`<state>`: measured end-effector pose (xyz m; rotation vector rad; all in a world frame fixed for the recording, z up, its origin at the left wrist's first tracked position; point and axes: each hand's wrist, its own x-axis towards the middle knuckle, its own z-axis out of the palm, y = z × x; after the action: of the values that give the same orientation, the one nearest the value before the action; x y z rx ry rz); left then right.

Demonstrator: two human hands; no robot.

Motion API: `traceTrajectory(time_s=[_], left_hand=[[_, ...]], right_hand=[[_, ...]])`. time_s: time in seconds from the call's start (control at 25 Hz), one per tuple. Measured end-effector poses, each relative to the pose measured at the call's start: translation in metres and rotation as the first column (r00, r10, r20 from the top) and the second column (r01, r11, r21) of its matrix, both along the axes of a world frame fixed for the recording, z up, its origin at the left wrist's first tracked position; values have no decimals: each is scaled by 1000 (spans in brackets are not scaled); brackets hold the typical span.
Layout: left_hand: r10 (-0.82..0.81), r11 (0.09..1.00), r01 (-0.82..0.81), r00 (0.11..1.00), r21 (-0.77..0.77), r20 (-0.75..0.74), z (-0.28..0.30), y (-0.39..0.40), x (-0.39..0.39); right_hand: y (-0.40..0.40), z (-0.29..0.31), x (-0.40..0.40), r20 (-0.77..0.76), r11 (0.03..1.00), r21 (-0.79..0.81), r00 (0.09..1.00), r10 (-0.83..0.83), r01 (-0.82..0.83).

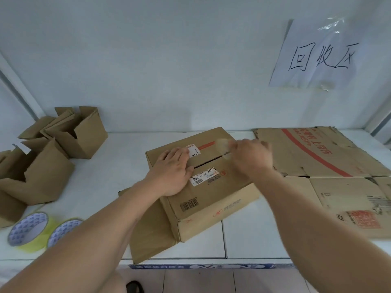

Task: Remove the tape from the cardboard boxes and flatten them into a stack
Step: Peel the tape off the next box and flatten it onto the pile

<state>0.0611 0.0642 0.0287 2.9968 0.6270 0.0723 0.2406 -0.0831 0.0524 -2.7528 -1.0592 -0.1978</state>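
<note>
Right now our right hand [250, 158] has its fingers curled and pinched on a clear strip of tape [224, 145], lifted off the top seam of the box [203, 182]; that hand is blurred, so we can't say exactly how the fingertips sit. Our left hand [172, 171] lies flat with straight fingers on the box's top, on the left side of the seam, pressing it down.

What could go wrong? We reckon the tape may snap or split along its length if we yank at a steep angle, leaving a strip stuck on the flap. It could also tear away the paper face of the cardboard, or the box could slide if the left hand eases off.

The box is brown, closed, seam partly gaping dark, with white labels across the seam and a barcode on the near flap. To its right lies the flattened cardboard [330, 166]; well to its left stand open boxes [63, 142], and nearer us on that side two tape rolls [45, 230].
</note>
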Motion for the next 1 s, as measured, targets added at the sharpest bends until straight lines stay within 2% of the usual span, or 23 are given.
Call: traceTrajectory(time_s=[0.08, 0.24, 0.4, 0.44, 0.52, 0.64, 0.76, 0.84, 0.88, 0.92, 0.96, 1.0], left_hand=[[-2, 1000, 2, 1000, 5, 3, 1, 1, 0], [-8, 1000, 8, 1000, -5, 27, 0, 1, 0], [-46, 999, 46, 999, -28, -7, 3, 6, -6], [-66, 997, 65, 997, -32, -29, 5, 7, -5], [-50, 997, 47, 997, -55, -56, 13, 4, 6], [93, 991, -96, 995, -90, -34, 14, -17, 33], [156, 988, -156, 988, 5, -7, -2, -39, 43], [157, 987, -158, 987, 21, 32, -7, -40, 41], [152, 988, -153, 987, 13, 49, -7, -39, 39], [145, 989, -145, 987, -2, 63, -7, -38, 37], [135, 991, -135, 988, -16, 72, -6, -37, 36], [121, 992, -120, 990, -30, 73, -6, -37, 35]], right_hand=[[11, -13, -23, -1, 993, -71, 996, 92, -92], [8, -16, -4, -12, 996, 79, 999, 43, -42], [-19, 1, 31, -159, 958, 189, 970, -185, 214], [-23, 1, 32, -172, 957, 179, 965, -198, 229], [-23, -2, 23, -143, 976, 150, 980, -135, 156], [-8, -2, -2, -157, 994, 85, 986, -60, 74], [0, 2, -10, -218, 996, -5, 972, -88, 89], [4, -4, -11, -130, 996, -48, 988, -80, 74], [5, -7, -11, -47, 999, -22, 998, -39, 38], [3, -7, -8, -32, 1000, 21, 999, -11, 12], [-1, -5, 0, -53, 996, 90, 999, -3, 7], [-9, -1, 11, -185, 976, 202, 982, -42, 80]])
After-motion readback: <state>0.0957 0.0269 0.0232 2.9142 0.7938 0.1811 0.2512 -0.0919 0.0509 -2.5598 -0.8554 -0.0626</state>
